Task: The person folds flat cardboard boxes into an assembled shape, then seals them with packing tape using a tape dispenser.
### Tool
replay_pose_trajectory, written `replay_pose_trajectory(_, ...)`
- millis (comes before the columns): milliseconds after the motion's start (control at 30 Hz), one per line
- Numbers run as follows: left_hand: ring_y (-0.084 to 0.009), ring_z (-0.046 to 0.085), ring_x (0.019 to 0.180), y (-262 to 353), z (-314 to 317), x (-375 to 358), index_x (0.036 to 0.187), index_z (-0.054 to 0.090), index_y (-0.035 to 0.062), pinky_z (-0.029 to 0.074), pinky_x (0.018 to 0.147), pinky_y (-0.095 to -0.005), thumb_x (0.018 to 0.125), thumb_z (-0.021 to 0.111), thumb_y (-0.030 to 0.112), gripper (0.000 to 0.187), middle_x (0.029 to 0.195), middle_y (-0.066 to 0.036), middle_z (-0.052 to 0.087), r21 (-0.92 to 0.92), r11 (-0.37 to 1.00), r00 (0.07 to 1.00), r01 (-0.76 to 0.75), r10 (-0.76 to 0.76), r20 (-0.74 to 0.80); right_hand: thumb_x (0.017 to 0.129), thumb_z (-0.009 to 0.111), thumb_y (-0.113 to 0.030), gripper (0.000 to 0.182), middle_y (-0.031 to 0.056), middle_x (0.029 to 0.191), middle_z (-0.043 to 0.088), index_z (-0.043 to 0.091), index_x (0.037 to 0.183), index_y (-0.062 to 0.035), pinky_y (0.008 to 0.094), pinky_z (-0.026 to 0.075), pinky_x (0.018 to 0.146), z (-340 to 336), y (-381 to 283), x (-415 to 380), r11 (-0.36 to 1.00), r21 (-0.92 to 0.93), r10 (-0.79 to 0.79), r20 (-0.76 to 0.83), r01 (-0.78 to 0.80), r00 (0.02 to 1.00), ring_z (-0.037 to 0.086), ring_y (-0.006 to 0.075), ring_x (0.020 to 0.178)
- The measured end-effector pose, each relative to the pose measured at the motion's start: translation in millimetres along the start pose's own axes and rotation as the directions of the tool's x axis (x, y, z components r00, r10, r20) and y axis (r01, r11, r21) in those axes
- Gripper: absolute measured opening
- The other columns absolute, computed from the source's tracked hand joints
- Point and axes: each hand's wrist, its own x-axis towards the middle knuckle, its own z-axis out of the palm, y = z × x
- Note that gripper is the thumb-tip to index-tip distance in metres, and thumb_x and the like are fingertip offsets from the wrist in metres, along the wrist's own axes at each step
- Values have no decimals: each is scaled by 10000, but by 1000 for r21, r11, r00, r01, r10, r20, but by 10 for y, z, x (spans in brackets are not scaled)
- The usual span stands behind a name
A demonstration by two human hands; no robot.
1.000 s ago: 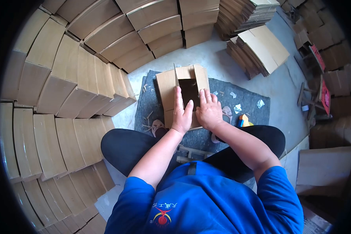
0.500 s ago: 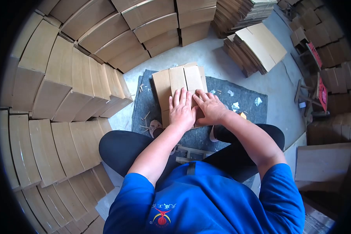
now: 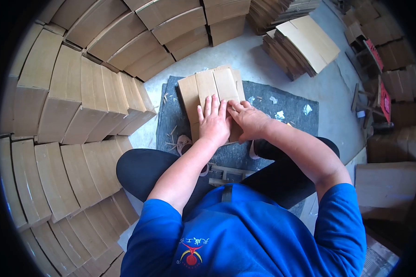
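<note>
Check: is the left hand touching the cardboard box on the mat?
Touching. The head view shows the left hand lying palm-down, fingers spread, flat on the cardboard box, no gap visible.

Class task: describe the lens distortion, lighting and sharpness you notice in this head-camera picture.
Head view: fisheye lens bends the stacked tan cardboard boxes into curves, black vignette rings the frame; daylight is soft, shadows faint; both hands, left hand and right hand, look sharp on the flat brown cardboard box.

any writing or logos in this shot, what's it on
Blue shirt: a red and yellow emblem with a line of small white characters above it, too small and bent to read.
Red signs at the right edge: no lettering clear enough to read.
Cardboard box under the hands, and the cardboard stacks: no print visible.
</note>
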Motion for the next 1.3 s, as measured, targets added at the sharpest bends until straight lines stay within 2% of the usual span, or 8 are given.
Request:
replay_pose_trajectory(367, -359, 69, 1539, -237, -410, 161, 1557, 330, 163, 159, 1230, -533, 942, 575, 162, 662, 1653, -204, 99, -7, 990, 906, -139, 130, 402, 616, 897, -287, 1016, 151, 1502, 391, 409, 1450, 28, 373, 445, 1093, -22, -33, 32, 997, -72, 6, 2, -6, 1000, 488, 356, 1287)
replay_pose_trajectory(433, -368, 66, 1537, -231, -483, 260, 1561, 317, 158, 162, 1240, -490, 920, 599, 135, 701, 1650, -219, 90, 10, 990, 884, -139, 119, 451, 629, 909, -270, 952, 120, 1472, 421, 450, 1412, 17, 379, 457, 1079, -172, -4, 138, 994, -107, 32, 217, -8, 976, 516, 352, 1261)
replay_pose_trajectory(667, -291, 155, 1530, -137, -992, 684, 1564, 305, 160, 212, 1234, -355, 943, 573, 143, 676, 1663, -165, 86, 85, 957, 585, -277, 98, 805, 788, 787, -183, 540, 151, 1447, 451, 636, 1305, -151, 389, 451, 1063, -497, 328, 622, 989, -61, -99, 432, 138, 896, 535, 335, 1275)
replay_pose_trajectory(867, -320, 396, 1423, -158, -1071, 1098, 1534, 366, 128, 328, 1174, -368, 967, 566, 191, 605, 1582, -148, 358, 50, 970, 407, -238, 52, 912, 854, 683, -248, 308, 141, 1048, 731, 736, 1136, -135, 398, 517, 923, -492, 539, 836, 980, 124, -191, 394, 154, 899, 677, 311, 1007)
replay_pose_trajectory(1000, -312, 434, 1394, -293, -1042, 1013, 1526, 381, 124, 348, 1161, -367, 982, 534, 161, 566, 1532, -121, 437, -63, 977, 550, -204, 167, 818, 850, 692, -277, 193, 90, 949, 746, 775, 988, -171, 380, 543, 835, -241, 777, 723, 934, 354, -113, 151, 53, 982, 701, 282, 916)
replay_pose_trajectory(1100, -337, 593, 1202, -192, -1185, 978, 1429, 533, 163, 472, 1027, -424, 960, 535, 143, 469, 1288, -161, 632, -22, 990, 707, -137, 113, 698, 853, 724, -399, 262, 97, 909, 732, 737, 931, -150, 398, 542, 823, -55, 762, 637, 911, 412, 24, -129, 31, 991, 699, 283, 901)
replay_pose_trajectory(1200, -341, 642, 1076, -423, -897, 988, 1297, 626, 145, 512, 922, -454, 946, 584, 182, 356, 1087, -166, 693, -149, 973, 873, -179, 227, 432, 785, 785, -419, 434, 108, 915, 702, 647, 1059, -112, 409, 545, 816, -77, 732, 723, 928, 367, 190, -314, -66, 930, 691, 301, 888)
replay_pose_trajectory(1300, -318, 597, 1112, -619, -717, 1063, 1231, 642, 131, 485, 947, -439, 820, 751, 197, 431, 1140, -101, 653, -207, 952, 963, -227, 251, 95, 671, 860, -484, 834, 154, 1298, 577, 535, 1361, -146, 429, 462, 1003, -125, 829, 870, 956, 266, 228, -423, -120, 877, 523, 317, 1253)
